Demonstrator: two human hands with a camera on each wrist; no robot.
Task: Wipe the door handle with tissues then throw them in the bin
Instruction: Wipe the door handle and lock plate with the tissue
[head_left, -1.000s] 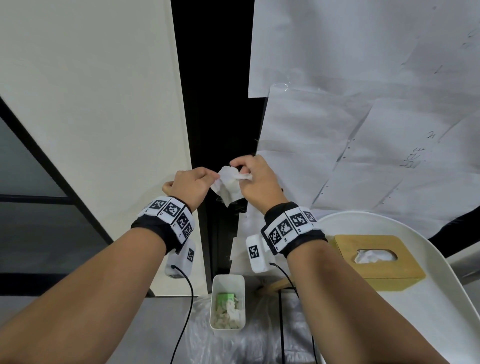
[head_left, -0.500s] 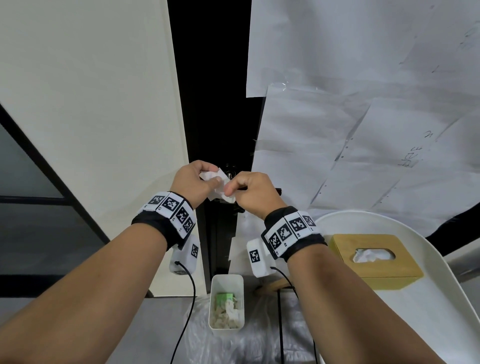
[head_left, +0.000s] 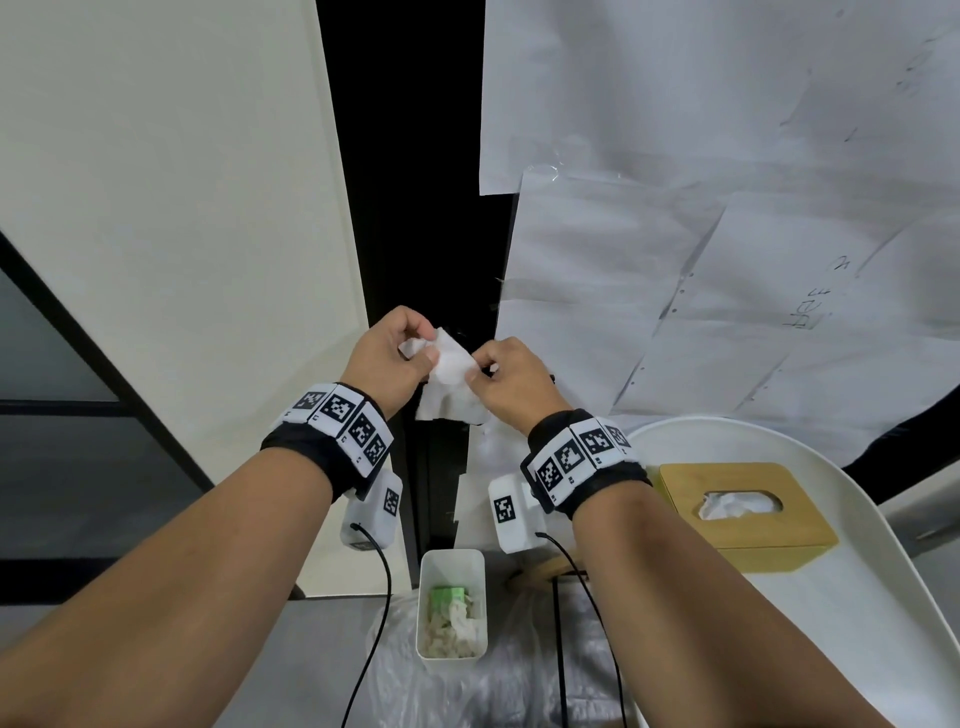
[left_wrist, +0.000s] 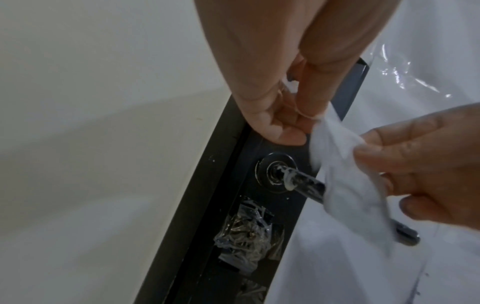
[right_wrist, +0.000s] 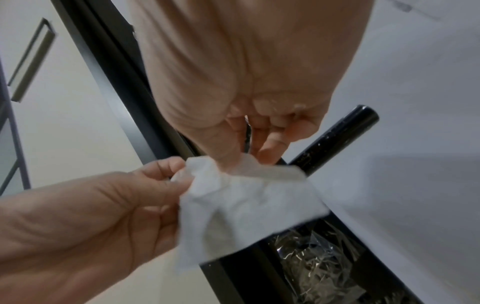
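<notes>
A white tissue (head_left: 451, 379) hangs spread between both hands in front of the black door edge. My left hand (head_left: 422, 347) pinches its upper left corner with thumb and fingers. My right hand (head_left: 480, 366) pinches its right edge. In the left wrist view the tissue (left_wrist: 345, 179) drapes over the black lever door handle (left_wrist: 303, 184), whose base shows white smears. The right wrist view shows the handle's far end (right_wrist: 337, 139) sticking out behind the tissue (right_wrist: 246, 197). A small white bin (head_left: 451, 558) with used tissues stands on the floor below.
A wooden tissue box (head_left: 743, 509) sits on a white round table (head_left: 831, 649) at the right. Clear plastic sheeting (head_left: 467, 686) lies around the bin. Paper sheets (head_left: 701, 234) cover the door. A cream wall (head_left: 182, 208) is at the left. Taped plastic (left_wrist: 246, 236) covers the lock below the handle.
The tissue was bunched tight between the two hands half a second ago. Now it is pulled open and hangs wider and lower, with the hands slightly further apart.
</notes>
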